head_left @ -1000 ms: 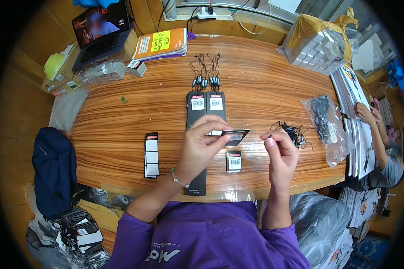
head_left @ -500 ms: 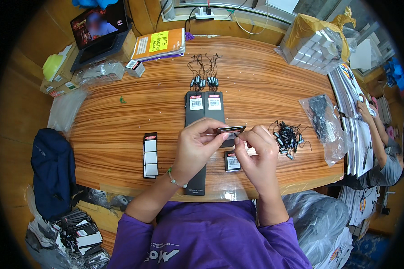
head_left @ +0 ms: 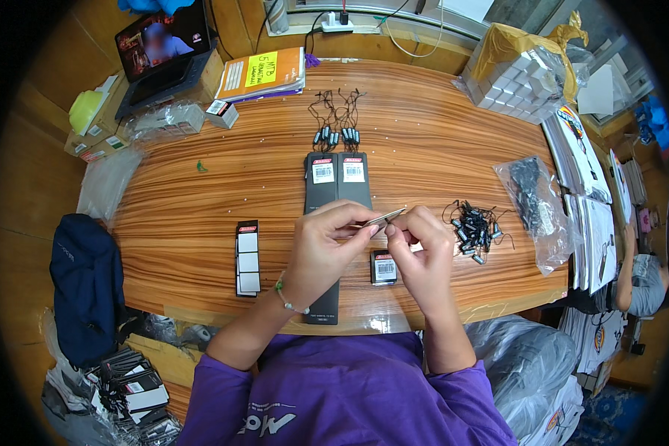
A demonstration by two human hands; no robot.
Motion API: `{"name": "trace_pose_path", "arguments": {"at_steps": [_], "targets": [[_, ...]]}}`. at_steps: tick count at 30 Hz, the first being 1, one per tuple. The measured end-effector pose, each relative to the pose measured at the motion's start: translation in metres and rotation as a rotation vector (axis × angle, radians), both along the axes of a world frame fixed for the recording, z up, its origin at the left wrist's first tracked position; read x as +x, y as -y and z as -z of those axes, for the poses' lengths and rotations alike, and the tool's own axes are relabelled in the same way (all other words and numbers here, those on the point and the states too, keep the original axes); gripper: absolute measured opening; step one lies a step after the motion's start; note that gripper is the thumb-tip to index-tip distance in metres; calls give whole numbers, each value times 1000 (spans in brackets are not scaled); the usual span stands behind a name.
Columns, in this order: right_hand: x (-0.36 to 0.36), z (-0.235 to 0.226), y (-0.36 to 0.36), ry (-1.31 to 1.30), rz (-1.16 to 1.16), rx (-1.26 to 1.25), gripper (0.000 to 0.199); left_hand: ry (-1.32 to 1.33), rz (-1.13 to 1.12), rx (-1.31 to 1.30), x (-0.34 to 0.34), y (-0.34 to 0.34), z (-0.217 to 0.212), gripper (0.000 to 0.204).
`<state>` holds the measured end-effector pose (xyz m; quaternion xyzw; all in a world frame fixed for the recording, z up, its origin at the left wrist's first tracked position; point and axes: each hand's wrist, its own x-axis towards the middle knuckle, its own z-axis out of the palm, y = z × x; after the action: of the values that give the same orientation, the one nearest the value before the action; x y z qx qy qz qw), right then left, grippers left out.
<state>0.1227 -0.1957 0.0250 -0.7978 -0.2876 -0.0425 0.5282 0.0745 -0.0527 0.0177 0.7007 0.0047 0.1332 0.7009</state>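
Above the table's (head_left: 201, 223) near edge, a thin card (head_left: 385, 218) is pinched between the left hand (head_left: 327, 249) and the right hand (head_left: 420, 256), both closed on it. Beside them, loose black clips (head_left: 476, 230) are heaped bare on the wood. Similar black pieces are held in a clear bag (head_left: 535, 201) at right.

A small packing workshop: a wooden table (head_left: 201, 215) strewn with black packaging cards (head_left: 338, 178), bagged parts (head_left: 537, 201) and stacked white boxes (head_left: 516, 89).
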Motion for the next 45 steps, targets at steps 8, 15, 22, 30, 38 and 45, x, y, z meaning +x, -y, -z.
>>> {"name": "trace_pose_path", "arguments": {"at_steps": [8, 15, 22, 30, 38, 45], "targets": [[-1, 20, -1, -455, -67, 409, 8, 79, -37, 281, 0, 3, -4, 16], [-2, 13, -4, 21, 55, 78, 5, 155, -114, 404, -1, 4, -1, 15], [-4, 5, 1, 16, -16, 123, 4, 356, -189, 554, -5, 2, -4, 13], [-7, 11, 2, 24, 131, 313, 15, 208, -97, 326, -10, 2, -8, 10], [-7, 9, 12, -187, -26, 237, 18, 173, -54, 254, -9, 4, -11, 11], [-7, 11, 9, -210, -9, 284, 14, 155, -80, 310, -11, 6, -7, 12]]}}
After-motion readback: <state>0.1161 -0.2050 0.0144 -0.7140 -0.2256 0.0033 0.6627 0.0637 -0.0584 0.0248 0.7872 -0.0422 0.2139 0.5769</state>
